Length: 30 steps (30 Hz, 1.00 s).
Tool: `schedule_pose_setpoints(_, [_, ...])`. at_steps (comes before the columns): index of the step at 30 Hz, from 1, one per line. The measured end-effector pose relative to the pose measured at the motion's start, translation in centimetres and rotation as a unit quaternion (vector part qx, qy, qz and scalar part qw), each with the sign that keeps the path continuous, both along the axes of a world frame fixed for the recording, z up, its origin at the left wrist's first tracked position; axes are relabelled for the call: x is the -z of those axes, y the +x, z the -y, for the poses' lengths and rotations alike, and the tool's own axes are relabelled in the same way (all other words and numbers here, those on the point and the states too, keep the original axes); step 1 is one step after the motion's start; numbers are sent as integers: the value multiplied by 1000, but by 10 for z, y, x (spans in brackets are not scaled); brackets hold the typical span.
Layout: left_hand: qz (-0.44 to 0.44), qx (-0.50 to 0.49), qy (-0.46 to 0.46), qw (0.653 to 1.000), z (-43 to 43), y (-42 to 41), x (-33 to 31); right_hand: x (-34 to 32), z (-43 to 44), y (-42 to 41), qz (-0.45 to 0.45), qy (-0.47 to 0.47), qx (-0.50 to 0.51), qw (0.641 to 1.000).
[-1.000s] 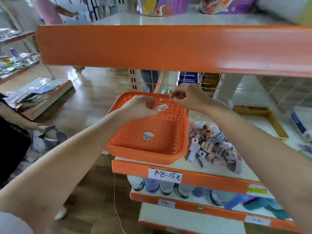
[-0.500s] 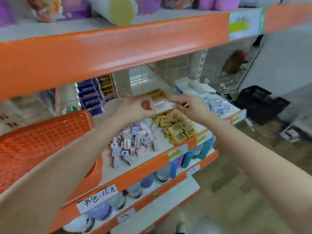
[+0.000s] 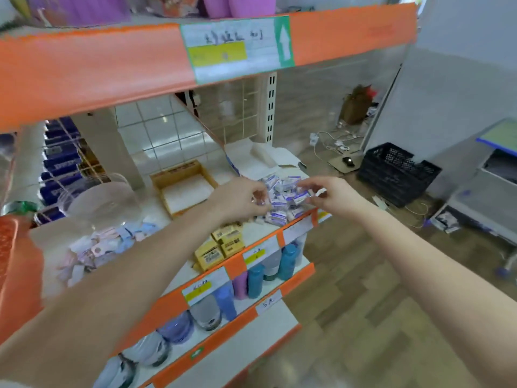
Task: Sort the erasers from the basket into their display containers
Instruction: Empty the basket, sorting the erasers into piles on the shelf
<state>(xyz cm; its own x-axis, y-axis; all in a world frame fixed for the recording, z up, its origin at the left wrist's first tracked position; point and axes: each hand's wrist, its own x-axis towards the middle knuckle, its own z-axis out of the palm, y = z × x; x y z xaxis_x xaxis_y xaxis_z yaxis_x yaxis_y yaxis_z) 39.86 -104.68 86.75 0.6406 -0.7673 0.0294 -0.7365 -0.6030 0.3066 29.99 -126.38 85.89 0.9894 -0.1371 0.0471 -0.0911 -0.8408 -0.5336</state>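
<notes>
1. As both hands reach to the far right end of the shelf (image 3: 253,229), we log the left hand (image 3: 240,197) and the right hand (image 3: 331,197) side by side over the white-and-purple erasers (image 3: 282,198), fingertips at the heap.
2. Fingers on both are curled. Blur hides whether either pinches an eraser or has let go, so we cannot tell.
3. Three kinds lie apart on the shelf: pink-and-blue erasers (image 3: 92,247) near left, yellow erasers (image 3: 221,245) in the middle, and white-and-purple ones on the right.
4. The containers look unfilled: the clear tub (image 3: 103,203), the cardboard tray (image 3: 184,189) and the open white box (image 3: 257,158) behind the right heap.
5. Only a corner of the orange basket (image 3: 16,261) shows at the left edge, with its contents hidden.
6. Our judgement: the grouping is well along, but loading the heaps into containers remains.
</notes>
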Motion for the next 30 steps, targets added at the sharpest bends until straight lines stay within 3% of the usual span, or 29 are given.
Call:
schedule_pose_setpoints(3, [-5,-6,49,999,10,-3,3,10,10,3,-1,29,-14,999])
schedule_pose_setpoints(11, [15,-107,63,992,10,-20,15,30,22,18,34,37,-99,994])
schedule_pose_setpoints(17, [35,-184,52,981,18,-34,17,39,23,27,59,58,-87,993])
schedule_pose_setpoints(24, [15,-189,19,982,21,-40,19,30,33,26,74,112,-115,984])
schedule_pose_setpoints(30, [1,-196,-13,981,18,-47,20,29,31,32,126,66,-109,984])
